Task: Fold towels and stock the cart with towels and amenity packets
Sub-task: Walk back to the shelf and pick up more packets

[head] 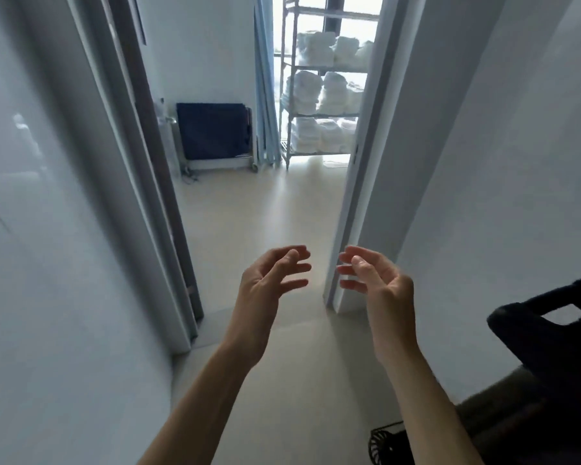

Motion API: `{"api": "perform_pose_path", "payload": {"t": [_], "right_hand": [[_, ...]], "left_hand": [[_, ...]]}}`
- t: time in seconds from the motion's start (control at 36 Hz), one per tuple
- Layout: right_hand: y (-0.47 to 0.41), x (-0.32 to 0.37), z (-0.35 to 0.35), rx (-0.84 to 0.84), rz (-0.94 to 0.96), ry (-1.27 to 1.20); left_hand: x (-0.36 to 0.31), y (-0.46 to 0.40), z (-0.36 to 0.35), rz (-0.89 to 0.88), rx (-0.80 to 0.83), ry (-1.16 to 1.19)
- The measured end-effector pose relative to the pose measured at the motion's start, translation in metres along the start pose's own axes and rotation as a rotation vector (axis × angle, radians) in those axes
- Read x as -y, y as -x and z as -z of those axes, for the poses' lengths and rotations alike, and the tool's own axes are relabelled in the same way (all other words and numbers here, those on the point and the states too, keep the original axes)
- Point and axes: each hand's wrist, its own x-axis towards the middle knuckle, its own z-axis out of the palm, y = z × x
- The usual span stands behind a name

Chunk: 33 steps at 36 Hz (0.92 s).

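From the head camera, both bare forearms reach forward over a pale, smooth floor [249,209] in a narrow passage. The left hand [265,280] and the right hand [379,280] are raised side by side with palms turned toward each other, a small gap between their fingertips. The fingers of each hand are loosely spread and gently curved, and neither hand holds or touches anything.

The stacks of folded white towels [319,92] lie well apart from the fingers, through the open doorway ahead, on a grey metal wire shelving rack [284,105] standing against a bright window. Three loaded shelves show, each bearing about three stacks side by side; the right ends are cut off by the white door frame [359,182], so the exact count cannot be told.

Left of the rack hang pale blue curtains [265,95], reaching down to the floor. Further left, against the far wall, stands a dark navy fabric-sided trolley on small wheels [215,130]. A dark-edged open door [155,156] lines the left side of the doorway.

At the right edge of the view is a black bag with a cut-out handle [550,327], and by the bottom edge a small black wire object [383,444], too blurred to identify.
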Motion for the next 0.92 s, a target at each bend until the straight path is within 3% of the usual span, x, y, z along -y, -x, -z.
{"api": "perform_pose_path", "payload": {"t": [0.17,0.42,0.92], "right_hand": [[-0.055,-0.025,-0.033,0.002,-0.100,-0.107],[-0.142,-0.024,-0.071,0.006,-0.052,-0.153],[-0.256,-0.052,-0.200,-0.136,-0.037,-0.006]], "left_hand": [[-0.003,-0.066,0.008,-0.007,-0.160,0.063],[-0.003,-0.157,0.023,-0.102,-0.121,0.064],[0.014,-0.340,0.112,-0.023,0.119,0.102]]}}
